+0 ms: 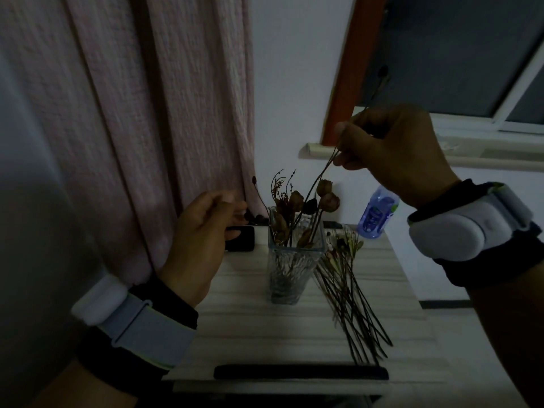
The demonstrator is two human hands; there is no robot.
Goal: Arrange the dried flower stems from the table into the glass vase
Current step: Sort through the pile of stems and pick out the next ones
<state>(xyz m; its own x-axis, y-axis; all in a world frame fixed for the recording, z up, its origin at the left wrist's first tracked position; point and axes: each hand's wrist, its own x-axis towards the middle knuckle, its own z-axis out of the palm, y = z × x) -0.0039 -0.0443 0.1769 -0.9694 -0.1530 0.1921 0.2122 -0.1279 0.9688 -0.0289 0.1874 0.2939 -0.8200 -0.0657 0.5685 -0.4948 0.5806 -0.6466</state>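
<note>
The right hand (391, 148) pinches a thin stem (319, 175) above the glass vase (294, 260), the stem's lower end reaching down among the dried flowers (309, 201) already standing in it. The left hand (200, 240) hovers just left of the vase with fingers loosely curled, and appears to touch another thin stem (260, 195) that leans out of the vase; a firm grip cannot be confirmed in this dim light. More stems (350, 295) lie on the table (241, 319), just right of the vase.

Risks, as judged: the stem is brittle and could snap if forced through the crowded heads. The vase looks narrow and tall, so a sideways push could tip it. The phone (240, 238) and bottle (376, 213) stand near enough to be struck.
</note>
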